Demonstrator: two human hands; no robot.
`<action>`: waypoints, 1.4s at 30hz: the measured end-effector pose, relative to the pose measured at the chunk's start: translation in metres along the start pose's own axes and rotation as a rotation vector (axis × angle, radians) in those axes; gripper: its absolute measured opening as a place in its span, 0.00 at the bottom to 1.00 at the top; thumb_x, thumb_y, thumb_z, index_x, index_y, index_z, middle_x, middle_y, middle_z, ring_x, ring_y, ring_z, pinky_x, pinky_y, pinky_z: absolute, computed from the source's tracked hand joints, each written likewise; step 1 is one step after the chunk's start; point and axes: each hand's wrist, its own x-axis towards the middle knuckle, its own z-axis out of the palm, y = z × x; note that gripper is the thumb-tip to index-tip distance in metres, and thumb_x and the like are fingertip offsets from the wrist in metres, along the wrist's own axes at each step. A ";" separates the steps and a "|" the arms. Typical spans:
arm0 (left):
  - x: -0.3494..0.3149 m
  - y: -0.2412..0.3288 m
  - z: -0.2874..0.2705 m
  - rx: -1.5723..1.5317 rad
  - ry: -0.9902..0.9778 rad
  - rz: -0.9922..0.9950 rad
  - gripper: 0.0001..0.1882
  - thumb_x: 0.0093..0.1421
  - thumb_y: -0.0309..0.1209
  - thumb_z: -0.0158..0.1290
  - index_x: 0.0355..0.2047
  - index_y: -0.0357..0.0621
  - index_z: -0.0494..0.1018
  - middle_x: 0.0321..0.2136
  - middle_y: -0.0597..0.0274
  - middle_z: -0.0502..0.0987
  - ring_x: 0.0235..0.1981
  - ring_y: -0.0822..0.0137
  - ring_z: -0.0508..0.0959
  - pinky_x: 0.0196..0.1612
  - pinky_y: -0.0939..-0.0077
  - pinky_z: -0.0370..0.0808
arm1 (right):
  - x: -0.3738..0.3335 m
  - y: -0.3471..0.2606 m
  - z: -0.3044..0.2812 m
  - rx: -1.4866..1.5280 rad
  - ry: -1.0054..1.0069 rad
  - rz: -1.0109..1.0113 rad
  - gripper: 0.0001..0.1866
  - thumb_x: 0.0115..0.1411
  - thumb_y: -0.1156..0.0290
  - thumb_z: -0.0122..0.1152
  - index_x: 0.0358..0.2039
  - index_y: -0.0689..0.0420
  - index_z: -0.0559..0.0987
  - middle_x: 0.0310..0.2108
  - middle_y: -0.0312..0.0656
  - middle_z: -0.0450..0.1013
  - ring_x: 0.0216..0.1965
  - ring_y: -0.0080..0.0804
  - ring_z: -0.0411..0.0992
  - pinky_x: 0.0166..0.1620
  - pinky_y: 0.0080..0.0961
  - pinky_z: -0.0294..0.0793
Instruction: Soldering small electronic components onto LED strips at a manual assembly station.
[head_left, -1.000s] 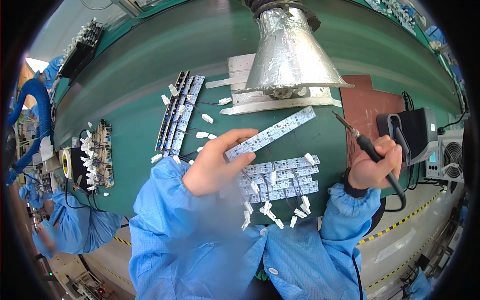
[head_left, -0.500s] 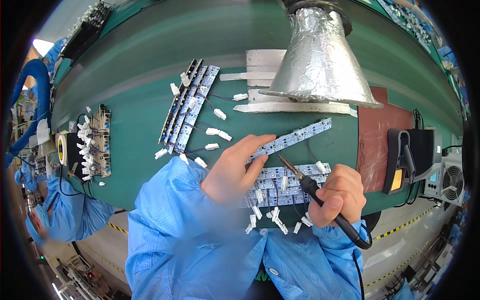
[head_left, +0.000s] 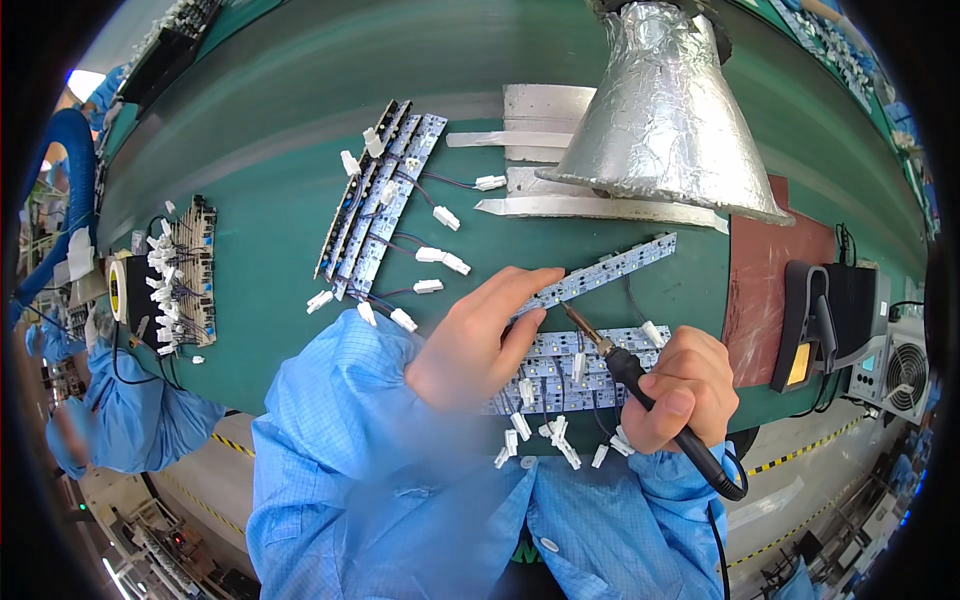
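Green bench (head_left: 270, 230), loaded with strip boards and loose white plugs.

Carried a fan of narrow circuit strips (head_left: 378, 195) at the middle, wired to white connectors (head_left: 441, 258) scattered just beside it. Held a second bundle of boards with white plugs (head_left: 180, 270) at the far left, next to a roll of tape (head_left: 118, 288). Bore flat grey metal bars (head_left: 545, 115) toward the back, partly under the foil-wrapped hood. Showed one long strip (head_left: 610, 270) lying slantwise near the front, a row of further strips (head_left: 560, 365) beneath it, and more white plugs (head_left: 555, 435) along the front edge. Had a brown mat (head_left: 760, 300) at the right, with the black iron stand (head_left: 830, 320) just beyond.
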 end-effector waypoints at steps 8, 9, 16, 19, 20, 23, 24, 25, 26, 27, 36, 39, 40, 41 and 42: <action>0.000 -0.001 0.000 -0.003 0.008 0.000 0.20 0.60 0.16 0.53 0.54 0.34 0.72 0.43 0.45 0.77 0.43 0.49 0.79 0.47 0.66 0.75 | 0.001 0.001 0.001 0.001 -0.008 0.009 0.14 0.62 0.73 0.49 0.19 0.58 0.65 0.12 0.38 0.59 0.11 0.30 0.58 0.18 0.30 0.55; 0.000 -0.001 0.000 -0.003 0.007 0.000 0.20 0.60 0.16 0.53 0.54 0.34 0.72 0.43 0.45 0.77 0.43 0.49 0.79 0.47 0.66 0.75 | 0.001 0.001 0.001 0.005 -0.008 0.011 0.14 0.61 0.73 0.49 0.19 0.58 0.65 0.11 0.38 0.59 0.11 0.30 0.58 0.18 0.30 0.55; 0.000 0.001 0.000 -0.002 0.010 -0.022 0.20 0.60 0.16 0.54 0.54 0.33 0.72 0.42 0.45 0.78 0.43 0.50 0.80 0.47 0.67 0.75 | 0.001 0.001 0.002 0.013 0.004 0.002 0.14 0.62 0.73 0.49 0.18 0.59 0.65 0.11 0.38 0.59 0.11 0.30 0.58 0.18 0.29 0.54; -0.001 0.002 0.000 -0.001 0.013 -0.022 0.21 0.60 0.17 0.54 0.54 0.33 0.72 0.42 0.45 0.78 0.42 0.50 0.79 0.47 0.67 0.75 | 0.001 0.003 -0.005 0.002 0.094 0.043 0.17 0.65 0.71 0.46 0.18 0.59 0.66 0.11 0.37 0.59 0.12 0.27 0.58 0.18 0.28 0.54; -0.001 0.002 -0.001 0.002 0.012 -0.021 0.21 0.59 0.17 0.54 0.54 0.33 0.72 0.42 0.45 0.78 0.42 0.51 0.79 0.47 0.67 0.75 | 0.001 0.006 -0.011 -0.002 0.120 0.055 0.18 0.66 0.70 0.44 0.18 0.59 0.66 0.11 0.37 0.59 0.12 0.27 0.58 0.18 0.28 0.54; -0.001 0.004 0.001 -0.038 0.020 -0.053 0.21 0.59 0.17 0.55 0.54 0.34 0.72 0.41 0.46 0.78 0.41 0.52 0.79 0.46 0.68 0.75 | -0.003 0.014 -0.023 -0.071 0.238 0.129 0.19 0.68 0.68 0.44 0.18 0.59 0.65 0.13 0.40 0.58 0.14 0.26 0.54 0.19 0.27 0.50; 0.000 0.005 0.001 -0.040 0.016 -0.049 0.21 0.59 0.17 0.55 0.54 0.34 0.72 0.41 0.46 0.78 0.41 0.52 0.79 0.46 0.68 0.75 | -0.003 0.017 -0.025 -0.087 0.281 0.152 0.19 0.68 0.68 0.43 0.18 0.60 0.65 0.13 0.40 0.58 0.14 0.26 0.54 0.20 0.27 0.50; -0.001 0.005 0.000 -0.026 0.022 -0.052 0.21 0.59 0.18 0.55 0.54 0.34 0.72 0.41 0.46 0.78 0.41 0.53 0.79 0.46 0.68 0.75 | -0.004 0.020 -0.027 -0.092 0.283 0.153 0.19 0.68 0.68 0.43 0.18 0.60 0.65 0.13 0.40 0.58 0.14 0.26 0.54 0.20 0.27 0.50; -0.001 0.006 0.000 -0.011 0.026 -0.055 0.21 0.59 0.18 0.55 0.54 0.34 0.73 0.41 0.46 0.78 0.40 0.54 0.79 0.46 0.69 0.75 | -0.005 0.022 -0.028 -0.107 0.274 0.168 0.19 0.68 0.68 0.43 0.18 0.60 0.64 0.13 0.40 0.58 0.15 0.26 0.54 0.20 0.27 0.50; -0.001 0.008 0.000 -0.013 0.021 -0.053 0.21 0.59 0.18 0.55 0.54 0.34 0.73 0.41 0.46 0.78 0.40 0.54 0.79 0.46 0.69 0.75 | -0.005 0.024 -0.029 -0.121 0.265 0.184 0.20 0.69 0.69 0.43 0.19 0.60 0.64 0.14 0.40 0.58 0.15 0.26 0.53 0.21 0.27 0.50; 0.000 0.007 0.004 -0.024 0.048 -0.074 0.20 0.59 0.17 0.56 0.53 0.33 0.73 0.40 0.48 0.78 0.39 0.56 0.79 0.45 0.69 0.75 | 0.001 0.025 -0.024 -0.078 0.228 0.199 0.19 0.67 0.71 0.44 0.17 0.62 0.64 0.12 0.40 0.58 0.15 0.25 0.53 0.21 0.27 0.50; 0.000 0.007 0.004 -0.014 0.038 -0.073 0.20 0.59 0.17 0.56 0.53 0.33 0.73 0.40 0.47 0.78 0.40 0.55 0.79 0.46 0.70 0.75 | -0.001 0.026 -0.025 -0.074 0.226 0.207 0.19 0.67 0.71 0.44 0.17 0.63 0.64 0.12 0.40 0.58 0.14 0.24 0.53 0.21 0.27 0.50; 0.000 0.007 0.004 -0.020 0.039 -0.077 0.20 0.59 0.17 0.56 0.53 0.33 0.73 0.40 0.47 0.78 0.40 0.55 0.80 0.46 0.70 0.75 | -0.001 0.027 -0.025 -0.066 0.226 0.205 0.19 0.66 0.71 0.44 0.17 0.63 0.65 0.12 0.40 0.59 0.14 0.24 0.54 0.21 0.27 0.50; -0.001 0.007 0.004 -0.027 0.040 -0.082 0.20 0.59 0.17 0.56 0.53 0.33 0.73 0.40 0.47 0.78 0.40 0.55 0.80 0.46 0.70 0.75 | -0.001 0.027 -0.025 -0.066 0.225 0.205 0.19 0.66 0.71 0.44 0.17 0.63 0.65 0.12 0.40 0.59 0.14 0.24 0.54 0.21 0.27 0.50; -0.001 0.006 0.004 -0.028 0.040 -0.082 0.20 0.59 0.17 0.56 0.53 0.33 0.73 0.40 0.47 0.78 0.40 0.55 0.80 0.46 0.70 0.75 | -0.002 0.027 -0.025 -0.066 0.227 0.206 0.19 0.66 0.71 0.44 0.17 0.63 0.65 0.12 0.40 0.59 0.14 0.24 0.54 0.20 0.27 0.50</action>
